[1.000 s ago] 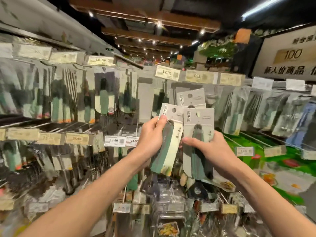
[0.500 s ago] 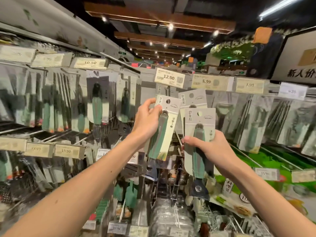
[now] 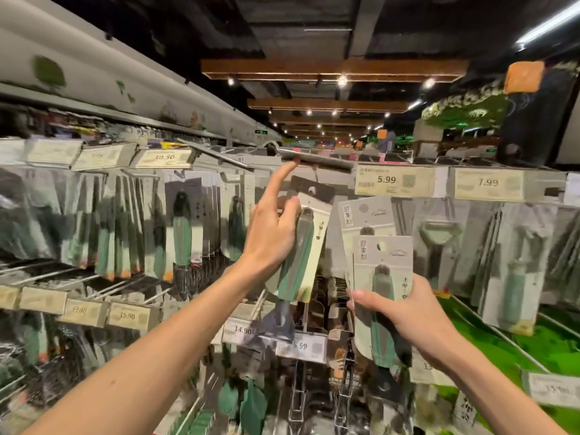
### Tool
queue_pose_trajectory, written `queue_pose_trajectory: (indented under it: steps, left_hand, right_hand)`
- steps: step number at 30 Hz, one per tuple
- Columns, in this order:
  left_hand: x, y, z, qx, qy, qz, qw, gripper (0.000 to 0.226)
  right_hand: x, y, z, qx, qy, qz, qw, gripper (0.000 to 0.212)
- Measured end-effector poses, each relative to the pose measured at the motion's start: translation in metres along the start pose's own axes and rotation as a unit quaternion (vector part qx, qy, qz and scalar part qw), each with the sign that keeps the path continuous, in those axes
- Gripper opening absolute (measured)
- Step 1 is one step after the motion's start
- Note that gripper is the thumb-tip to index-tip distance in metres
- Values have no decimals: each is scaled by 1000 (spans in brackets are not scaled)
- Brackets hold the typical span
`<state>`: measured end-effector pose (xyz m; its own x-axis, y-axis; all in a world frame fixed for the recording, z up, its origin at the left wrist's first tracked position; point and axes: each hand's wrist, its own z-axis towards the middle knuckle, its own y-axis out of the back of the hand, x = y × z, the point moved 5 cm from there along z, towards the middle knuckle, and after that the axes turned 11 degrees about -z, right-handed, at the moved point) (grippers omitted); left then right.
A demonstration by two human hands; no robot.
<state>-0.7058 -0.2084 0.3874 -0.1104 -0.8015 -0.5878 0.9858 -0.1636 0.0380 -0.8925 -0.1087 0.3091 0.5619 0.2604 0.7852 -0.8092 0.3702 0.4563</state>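
- Reaching high, the left hand (image 3: 270, 233) grips a cream-carded pack holding a green-and-grey handled kitchen tool (image 3: 303, 255). Thumb and lower fingers wrap round the handle, and the pack tilts with its top leaning right.
- Its index finger (image 3: 281, 180) is out straight, the tip touching the underside of the grey price-tag flap (image 3: 317, 158) at the front of the top hook row.
- That pack is up against the display, its dark top edge just below the flap. Whether it is on a hook, I cannot tell.
- Over on the other side, the right hand (image 3: 408, 312) clasps a pale grey-carded pack with a green handled tool (image 3: 383, 255). It is upright, thumb across the front, fingers behind.
- This one sits lower and to the right, clear of the hooks, just in front of a matching grey-carded hanging pack (image 3: 367, 215).
- Above that, the cream 5.99 price label (image 3: 394, 181), with the 7.99 price label (image 3: 502, 183) next along.
- A bagged green peeler (image 3: 439, 243) hangs just right of the raised pack.
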Motion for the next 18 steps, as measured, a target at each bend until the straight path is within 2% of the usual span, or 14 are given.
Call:
queue_pose_trajectory:
  steps: [9, 18]
  left_hand:
    - [31, -7, 14, 12, -79, 78, 994, 76]
    - [47, -14, 22, 7, -131, 159, 979, 104]
  right_hand:
    - [-5, -5, 21, 37, 25, -4, 999, 26]
    - [-6, -10, 30, 58, 38, 3, 998, 41]
